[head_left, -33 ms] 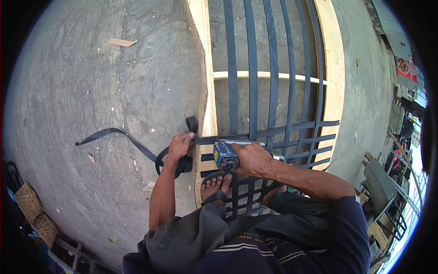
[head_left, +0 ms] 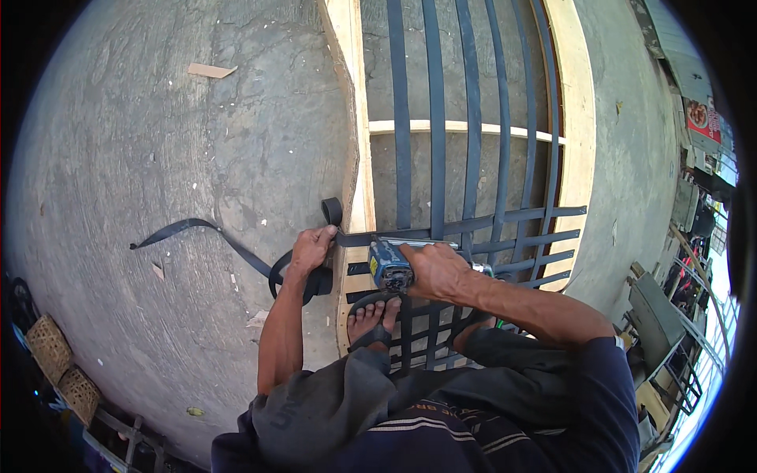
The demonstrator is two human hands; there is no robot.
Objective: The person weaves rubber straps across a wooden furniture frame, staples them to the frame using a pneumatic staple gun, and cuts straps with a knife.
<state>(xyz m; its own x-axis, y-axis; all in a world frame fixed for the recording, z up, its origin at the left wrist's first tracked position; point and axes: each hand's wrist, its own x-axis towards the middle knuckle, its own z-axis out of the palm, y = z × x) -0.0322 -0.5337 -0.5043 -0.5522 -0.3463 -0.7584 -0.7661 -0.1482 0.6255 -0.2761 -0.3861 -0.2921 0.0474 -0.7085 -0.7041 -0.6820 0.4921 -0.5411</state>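
My left hand (head_left: 312, 249) is closed on a black elastic webbing strap (head_left: 359, 239) at the left rail of a wooden frame (head_left: 361, 189). From there the strap runs right across the frame, over and under the lengthwise black straps (head_left: 438, 150). Its loose end (head_left: 185, 226) trails over the floor to the left, and a coil of it (head_left: 319, 284) lies beside my left wrist. My right hand (head_left: 441, 272) is wrapped round a blue staple gun (head_left: 389, 266), held over the frame near the left rail, just below the strap. The staple gun's nose is hidden.
My sandalled foot (head_left: 371, 323) rests on the frame's near left part, by woven straps. A pale crossbar (head_left: 465, 132) spans the frame farther off. A wood scrap (head_left: 211, 71) lies on the concrete floor. Woven baskets (head_left: 49, 349) stand at lower left, and assorted goods line the right edge.
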